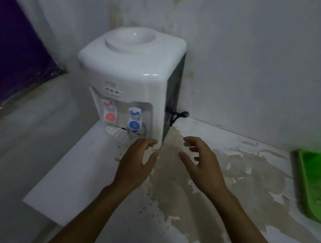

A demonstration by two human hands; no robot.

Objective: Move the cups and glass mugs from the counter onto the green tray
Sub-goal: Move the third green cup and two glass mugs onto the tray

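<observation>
Both hands, left point(136, 164) and right point(204, 163), hang loose-fingered and empty before the water dispenser point(132, 77), the green tray point(309, 190) far right of it.

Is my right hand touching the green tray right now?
Apart. The head view shows the right hand open over the stained counter, with a wide stretch of bare counter between it and the green tray.

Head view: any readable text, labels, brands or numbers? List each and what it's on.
None can be read.
Water dispenser: a small dark mark above the indicator panel, too blurred to read.
Indicator panel: a faint line of print under the three lights, too small to read.
Red tap and blue tap: round coloured discs, no legible markings.
Green tray: no text visible.
</observation>
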